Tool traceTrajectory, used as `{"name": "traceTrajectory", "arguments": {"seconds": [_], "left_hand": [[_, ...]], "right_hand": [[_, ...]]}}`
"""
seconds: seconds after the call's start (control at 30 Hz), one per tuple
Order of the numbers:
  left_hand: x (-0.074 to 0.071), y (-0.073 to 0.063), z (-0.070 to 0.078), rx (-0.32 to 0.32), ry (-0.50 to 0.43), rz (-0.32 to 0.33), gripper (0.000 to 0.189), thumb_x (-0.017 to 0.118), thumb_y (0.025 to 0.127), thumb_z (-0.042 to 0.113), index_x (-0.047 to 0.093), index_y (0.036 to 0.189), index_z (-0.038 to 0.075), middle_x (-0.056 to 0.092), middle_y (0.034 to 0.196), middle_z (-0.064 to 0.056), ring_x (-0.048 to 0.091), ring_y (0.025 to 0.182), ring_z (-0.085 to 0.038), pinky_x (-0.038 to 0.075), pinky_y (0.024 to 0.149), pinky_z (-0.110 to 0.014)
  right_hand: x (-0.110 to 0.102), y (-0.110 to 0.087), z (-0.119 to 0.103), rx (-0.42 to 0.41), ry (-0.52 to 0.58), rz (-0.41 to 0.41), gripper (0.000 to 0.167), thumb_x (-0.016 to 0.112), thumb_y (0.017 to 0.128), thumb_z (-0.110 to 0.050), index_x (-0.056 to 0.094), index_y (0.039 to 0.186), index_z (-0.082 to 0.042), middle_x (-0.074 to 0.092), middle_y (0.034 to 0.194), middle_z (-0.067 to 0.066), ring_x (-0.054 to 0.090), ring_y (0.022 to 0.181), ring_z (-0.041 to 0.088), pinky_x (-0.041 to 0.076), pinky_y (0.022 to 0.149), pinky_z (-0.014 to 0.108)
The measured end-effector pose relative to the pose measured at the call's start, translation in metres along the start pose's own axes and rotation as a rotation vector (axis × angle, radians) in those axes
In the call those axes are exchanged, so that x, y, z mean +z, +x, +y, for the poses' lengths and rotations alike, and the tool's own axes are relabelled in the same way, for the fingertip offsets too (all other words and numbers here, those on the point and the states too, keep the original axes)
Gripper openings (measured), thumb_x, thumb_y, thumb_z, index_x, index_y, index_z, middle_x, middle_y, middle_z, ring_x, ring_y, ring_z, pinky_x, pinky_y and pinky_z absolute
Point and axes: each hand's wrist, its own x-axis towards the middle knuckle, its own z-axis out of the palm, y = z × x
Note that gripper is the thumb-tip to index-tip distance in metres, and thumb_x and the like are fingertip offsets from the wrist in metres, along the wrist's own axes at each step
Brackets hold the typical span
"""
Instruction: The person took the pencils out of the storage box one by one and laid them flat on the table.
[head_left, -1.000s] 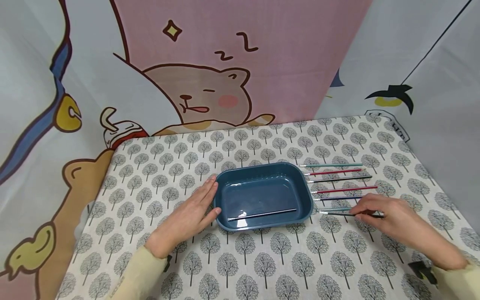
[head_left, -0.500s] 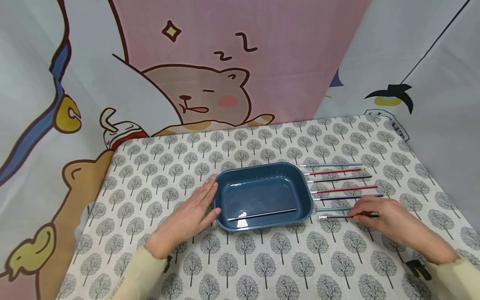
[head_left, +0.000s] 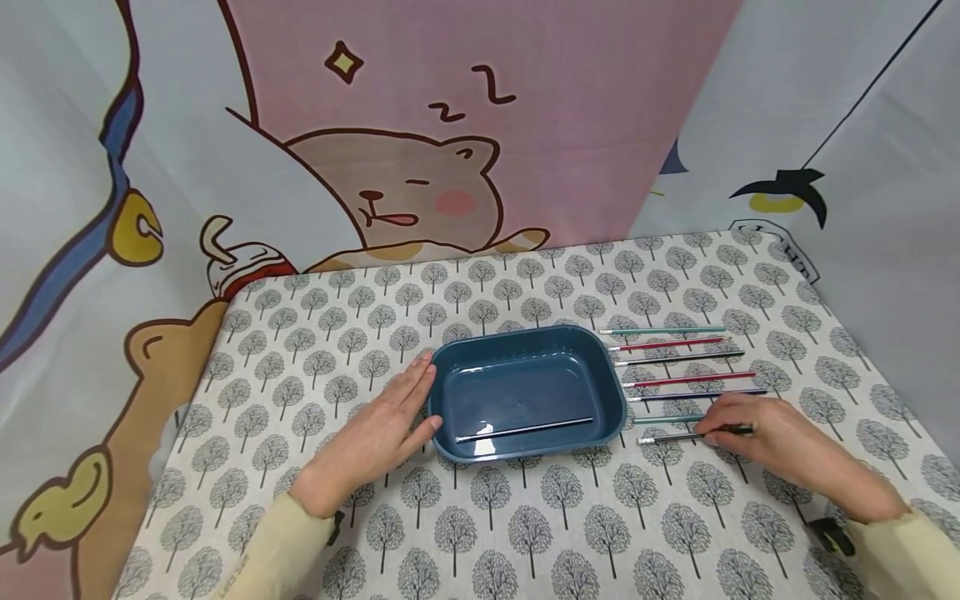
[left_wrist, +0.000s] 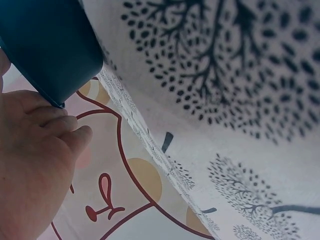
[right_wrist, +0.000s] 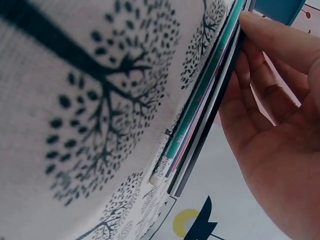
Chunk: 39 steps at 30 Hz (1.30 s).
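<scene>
A blue rectangular tray sits mid-table, one dark pencil lying inside along its near side. My left hand rests against the tray's left end, fingers extended; in the left wrist view its fingertips touch the tray wall. To the right of the tray, my right hand pinches a black pencil between thumb and fingers, low over the cloth. Just beyond it is a teal pencil, partly covered by that hand. The right wrist view shows the black pencil beside the teal one.
Several more pencils lie in a row right of the tray: dark blue, red, black, red and teal. A tree-print cloth covers the table. Printed curtains stand behind and at the sides.
The right hand has drawn the black pencil slightly toward the near side, away from the teal pencil. The left hand and the tray have stayed put.
</scene>
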Motion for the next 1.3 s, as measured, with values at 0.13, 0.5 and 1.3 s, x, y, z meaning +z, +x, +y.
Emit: {"name": "traceTrajectory", "arguments": {"seconds": [0.13,0.5,1.3], "left_hand": [[0.000,0.000,0.000,0.006,0.003,0.004,0.073,0.042,0.111,0.047,0.023,0.163,0.000,0.008,0.174,-0.010,0.018,0.158,-0.029,0.029,0.124,-0.050],[0.000,0.000,0.000,0.012,0.010,0.005,0.073,0.040,0.111,0.048,0.023,0.162,-0.001,0.011,0.173,-0.014,0.019,0.157,-0.031,0.028,0.124,-0.049],[0.000,0.001,0.000,0.019,0.012,0.011,0.074,0.037,0.111,0.050,0.023,0.162,-0.001,0.012,0.173,-0.013,0.018,0.158,-0.028,0.029,0.124,-0.049]], "right_hand": [[0.001,0.000,0.001,0.001,0.002,0.006,0.035,0.088,0.073,0.003,0.081,0.095,-0.024,0.070,0.095,-0.018,0.064,0.082,-0.003,0.053,0.069,0.009],[0.006,0.000,0.005,0.013,-0.010,0.021,0.036,0.089,0.071,0.003,0.081,0.093,-0.025,0.070,0.094,-0.019,0.064,0.081,-0.004,0.051,0.070,0.008],[-0.004,-0.001,-0.006,0.167,-0.042,0.014,0.026,0.090,0.080,-0.014,0.079,0.097,-0.030,0.070,0.098,-0.017,0.062,0.084,-0.003,0.056,0.067,0.022]]}}
